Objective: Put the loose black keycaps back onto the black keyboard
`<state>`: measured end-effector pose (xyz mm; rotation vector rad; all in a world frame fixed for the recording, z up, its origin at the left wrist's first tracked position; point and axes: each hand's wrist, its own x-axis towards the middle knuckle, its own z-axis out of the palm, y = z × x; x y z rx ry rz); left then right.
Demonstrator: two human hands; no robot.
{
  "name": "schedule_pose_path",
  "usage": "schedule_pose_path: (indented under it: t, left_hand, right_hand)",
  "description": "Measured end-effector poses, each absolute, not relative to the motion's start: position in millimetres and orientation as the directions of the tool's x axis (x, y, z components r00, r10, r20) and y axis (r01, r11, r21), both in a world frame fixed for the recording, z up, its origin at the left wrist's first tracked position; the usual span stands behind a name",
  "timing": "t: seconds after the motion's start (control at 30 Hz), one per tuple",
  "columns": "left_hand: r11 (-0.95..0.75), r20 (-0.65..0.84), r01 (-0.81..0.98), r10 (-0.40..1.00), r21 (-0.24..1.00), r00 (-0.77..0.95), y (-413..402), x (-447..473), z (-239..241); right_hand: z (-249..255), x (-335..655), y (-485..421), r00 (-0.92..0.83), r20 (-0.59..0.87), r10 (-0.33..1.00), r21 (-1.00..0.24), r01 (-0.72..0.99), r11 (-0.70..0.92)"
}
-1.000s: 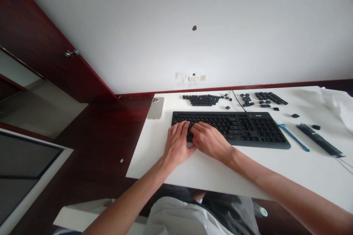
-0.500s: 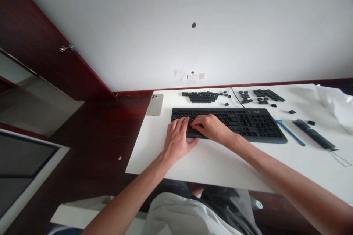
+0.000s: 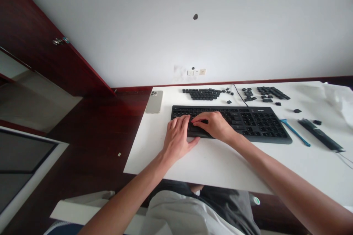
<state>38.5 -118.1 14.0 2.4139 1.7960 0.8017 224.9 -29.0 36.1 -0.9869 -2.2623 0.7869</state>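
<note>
A black keyboard (image 3: pixel 263 126) lies on the white table, with bare key sockets showing over much of it. My left hand (image 3: pixel 178 134) rests on its front left part, fingers stretched out and the thumb spread towards the table. Beside it my right hand (image 3: pixel 215 125) is pinched, fingertips down at the keys near my left fingers. Whatever lies between those fingertips is too small to make out. Behind the keyboard, loose black keycaps (image 3: pixel 205 94) are laid out in rows, and other keycaps (image 3: pixel 248 94) are scattered to the right.
A phone (image 3: pixel 154 101) lies at the table's left edge. Right of the keyboard are a blue stick-like tool (image 3: pixel 296 133) and a dark narrow object (image 3: pixel 321 135) with a thin wire loop. Crumpled white wrapping (image 3: pixel 338 102) sits at the far right. A cable (image 3: pixel 239 94) runs towards the wall.
The camera view has shifted slightly. My right fingertips stay pinched at nearly the same spot on the keyboard, and my left hand keeps its place.
</note>
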Motion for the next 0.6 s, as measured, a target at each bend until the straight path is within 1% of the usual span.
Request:
schedule_pose_path:
  t: [0.17,0.4,0.6]
  left_hand:
    - [-0.334,0.379,0.885,0.903,0.325,0.201,-116.8,37.6,13.3]
    - [-0.33,0.376,0.883,0.906,0.334,0.197,-117.0,37.7,13.8]
    - [-0.336,0.39,0.884,0.899,0.327,0.197,-117.0,38.1,12.0]
  right_hand:
    - [35.5,223.6,-28.9,-0.622,0.242,0.745,-0.644,0.471,0.603]
    - [34.8,224.4,-28.9,-0.643,0.29,0.709,-0.603,0.452,0.657]
    - [32.1,224.8,-30.0,-0.706,0.312,0.636,-0.54,0.419,0.73]
